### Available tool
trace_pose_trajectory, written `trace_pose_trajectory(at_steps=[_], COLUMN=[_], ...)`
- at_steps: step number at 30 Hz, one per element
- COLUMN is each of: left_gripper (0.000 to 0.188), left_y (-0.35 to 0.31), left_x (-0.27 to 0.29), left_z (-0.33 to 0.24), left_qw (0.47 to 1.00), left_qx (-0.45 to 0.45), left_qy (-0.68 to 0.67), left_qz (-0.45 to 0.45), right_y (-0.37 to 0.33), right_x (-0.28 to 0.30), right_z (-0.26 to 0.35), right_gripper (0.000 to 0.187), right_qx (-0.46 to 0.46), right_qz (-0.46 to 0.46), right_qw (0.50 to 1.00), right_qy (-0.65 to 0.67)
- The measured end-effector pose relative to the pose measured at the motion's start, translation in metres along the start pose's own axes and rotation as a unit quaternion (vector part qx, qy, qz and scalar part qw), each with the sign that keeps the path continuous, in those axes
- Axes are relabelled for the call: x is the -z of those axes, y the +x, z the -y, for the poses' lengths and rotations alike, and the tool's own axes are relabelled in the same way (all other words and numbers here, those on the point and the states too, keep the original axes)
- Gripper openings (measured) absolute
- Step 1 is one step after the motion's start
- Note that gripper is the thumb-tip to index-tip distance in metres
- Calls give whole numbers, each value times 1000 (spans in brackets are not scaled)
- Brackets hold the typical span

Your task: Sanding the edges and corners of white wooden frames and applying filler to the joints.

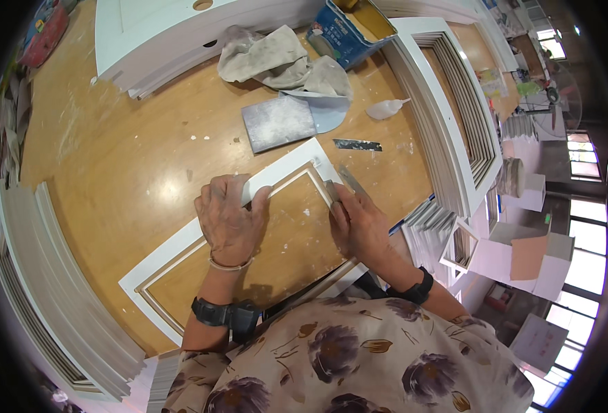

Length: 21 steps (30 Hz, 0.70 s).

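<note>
Our left hand [229, 219] lies flat, fingers spread, pressing the white frame [180, 258] on the wooden table [125, 158]. Our right hand [359, 224] grips a small scraper [347, 180] at the frame's right rail; its blade is partly hidden. The frame's near-right corner is covered by our body. Its long axis runs near-left to far-right. A sanding pad [278, 122] lies farther off.

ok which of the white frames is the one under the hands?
The single white frame lying flat mid-table: left hand presses its top rail, right hand works its right corner. The others sit stacked at the left edge and right side, untouched.
</note>
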<state>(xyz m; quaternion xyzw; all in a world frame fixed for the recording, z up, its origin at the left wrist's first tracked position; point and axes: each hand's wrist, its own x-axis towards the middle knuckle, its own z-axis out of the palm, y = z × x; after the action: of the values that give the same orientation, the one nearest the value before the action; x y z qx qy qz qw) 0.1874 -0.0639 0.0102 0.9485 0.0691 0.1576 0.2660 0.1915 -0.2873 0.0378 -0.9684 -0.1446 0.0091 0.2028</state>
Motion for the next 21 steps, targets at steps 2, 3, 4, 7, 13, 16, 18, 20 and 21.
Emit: trace_pose_trajectory(at_steps=[2, 3, 4, 7, 13, 16, 18, 20, 21], left_gripper=[33, 33, 33, 33, 33, 33, 34, 34, 34], left_y=[0, 0, -1, 1, 1, 1, 0, -1, -1], left_x=[0, -1, -1, 0, -1, 0, 0, 0, -1], left_z=[0, 1, 1, 0, 1, 1, 2, 1, 2], left_qw=[1000, 1000, 1000, 1000, 1000, 1000, 1000, 1000, 1000], left_qx=[4, 3, 2, 3, 6, 4, 4, 4, 3], left_qy=[0, -1, -3, -5, -15, -4, -3, 0, 4], left_qz=[1, 1, 1, 5, 10, 5, 9, 13, 12], right_y=[-1, -2, 2, 24, 9, 2, 18, 22, 25], right_x=[-6, -8, -9, -15, -5, 2, 5, 8, 9], right_z=[0, 2, 3, 7, -1, -6, -7, -12, -13], right_gripper=[34, 37, 37, 39, 40, 40, 40, 40, 40], right_qx=[-7, -16, -16, 0, 59, 93, 66, 15, 15], right_qz=[3, 5, 5, -4, 52, 54, -54, -14, 15], right_qw=[1000, 1000, 1000, 1000, 996, 988, 986, 992, 991], right_qy=[5, 10, 10, 12, 54, 110, 145, 127, 132])
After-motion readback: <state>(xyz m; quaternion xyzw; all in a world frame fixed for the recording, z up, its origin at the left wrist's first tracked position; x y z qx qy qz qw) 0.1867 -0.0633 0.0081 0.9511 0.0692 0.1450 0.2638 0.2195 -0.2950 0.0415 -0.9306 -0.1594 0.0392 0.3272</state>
